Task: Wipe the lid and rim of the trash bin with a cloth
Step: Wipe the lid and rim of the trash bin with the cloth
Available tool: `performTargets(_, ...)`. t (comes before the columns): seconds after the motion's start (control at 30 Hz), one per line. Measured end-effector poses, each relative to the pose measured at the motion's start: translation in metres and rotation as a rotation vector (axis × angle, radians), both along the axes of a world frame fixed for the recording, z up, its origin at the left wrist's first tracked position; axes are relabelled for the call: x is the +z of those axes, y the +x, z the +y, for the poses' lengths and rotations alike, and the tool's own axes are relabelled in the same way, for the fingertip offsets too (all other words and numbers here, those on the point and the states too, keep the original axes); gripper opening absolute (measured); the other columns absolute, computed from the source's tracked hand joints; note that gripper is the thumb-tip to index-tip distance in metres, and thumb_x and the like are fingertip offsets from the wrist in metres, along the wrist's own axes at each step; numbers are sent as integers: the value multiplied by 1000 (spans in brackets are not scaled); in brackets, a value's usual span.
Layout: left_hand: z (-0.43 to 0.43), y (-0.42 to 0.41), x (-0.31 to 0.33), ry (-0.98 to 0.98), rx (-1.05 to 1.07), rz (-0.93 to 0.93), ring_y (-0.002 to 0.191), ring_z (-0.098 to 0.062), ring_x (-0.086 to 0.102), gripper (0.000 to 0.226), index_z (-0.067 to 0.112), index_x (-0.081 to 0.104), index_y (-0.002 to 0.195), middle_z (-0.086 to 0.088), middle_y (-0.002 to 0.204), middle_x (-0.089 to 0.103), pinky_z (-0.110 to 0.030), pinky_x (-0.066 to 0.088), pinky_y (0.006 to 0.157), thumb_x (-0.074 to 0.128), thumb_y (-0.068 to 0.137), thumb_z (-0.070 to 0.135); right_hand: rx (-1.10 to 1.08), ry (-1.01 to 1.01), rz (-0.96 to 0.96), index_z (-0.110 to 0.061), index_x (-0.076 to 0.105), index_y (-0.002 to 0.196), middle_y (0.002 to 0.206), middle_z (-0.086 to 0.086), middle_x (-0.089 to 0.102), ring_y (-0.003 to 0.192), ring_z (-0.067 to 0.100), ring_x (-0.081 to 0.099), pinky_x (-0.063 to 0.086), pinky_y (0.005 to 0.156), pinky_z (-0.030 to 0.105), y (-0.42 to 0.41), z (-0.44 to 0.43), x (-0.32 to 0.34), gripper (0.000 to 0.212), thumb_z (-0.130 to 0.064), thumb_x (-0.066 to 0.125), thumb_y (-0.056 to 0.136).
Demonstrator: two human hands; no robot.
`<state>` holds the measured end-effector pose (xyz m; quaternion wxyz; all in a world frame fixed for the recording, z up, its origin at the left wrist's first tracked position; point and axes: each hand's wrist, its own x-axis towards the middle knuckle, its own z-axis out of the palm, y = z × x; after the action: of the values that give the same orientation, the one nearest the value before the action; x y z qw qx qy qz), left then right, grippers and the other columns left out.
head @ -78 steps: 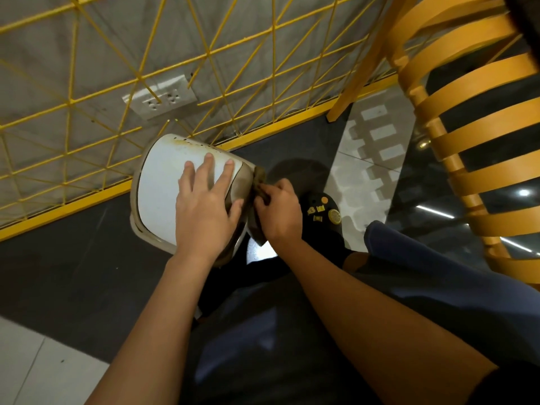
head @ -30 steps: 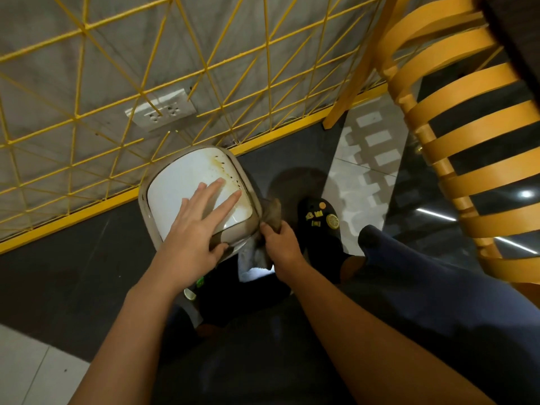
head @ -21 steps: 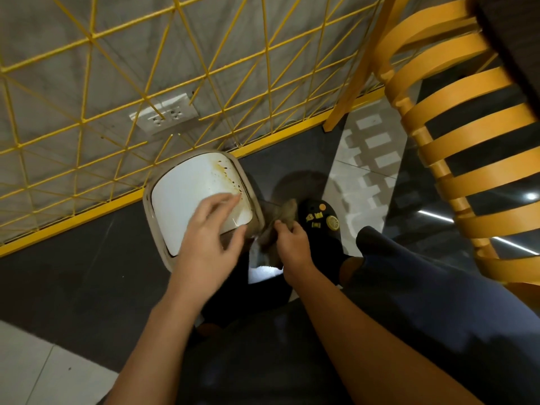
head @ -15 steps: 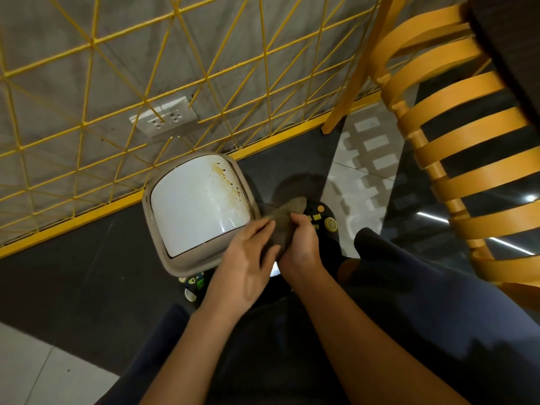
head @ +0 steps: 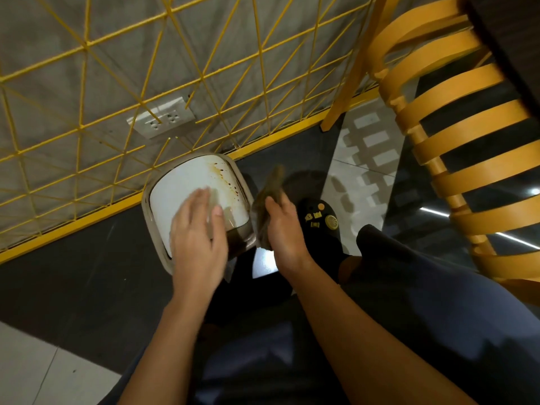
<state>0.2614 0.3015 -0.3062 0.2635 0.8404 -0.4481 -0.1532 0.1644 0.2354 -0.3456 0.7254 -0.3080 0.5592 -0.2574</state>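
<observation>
The left hand (head: 198,244) lies flat with straight fingers, holding nothing, over the near half of the white lid (head: 187,188) of the trash bin (head: 145,200), and brown stains sit beyond its fingertips. Just right of it, the right hand (head: 282,226) pinches a crumpled brownish cloth (head: 271,182) beside the bin's right edge. A black shoe (head: 318,217) lies right of that hand.

The room is dim and yellowish, bright spots of light shine off the glossy floor (head: 87,282), the chair (head: 455,135) throws a striped shadow, the left hand (head: 198,238) looks blurry, and the fence (head: 87,45) bends near the edges.
</observation>
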Motion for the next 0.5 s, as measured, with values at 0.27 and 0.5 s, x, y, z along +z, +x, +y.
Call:
performTargets(0.27,4,17,-30,296,15,108,141,-21,-19,56,18,-10,146,-5,154,-19,-30,-10,112,19,100,33,594,-541,354,-33,23,145,158,-8,7,145,13,-5,6,118,39,30,20,-11,48,-36,34,98)
performTargets(0.5,4,16,-30,291,40,159,141,-20,-19,56,23,-11,145,1,154,-22,-39,-3,115,19,99,35,501,-429,305,-22,22,147,156,3,21,143,17,17,17,118,41,35,-4,-20,48,-28,30,100)
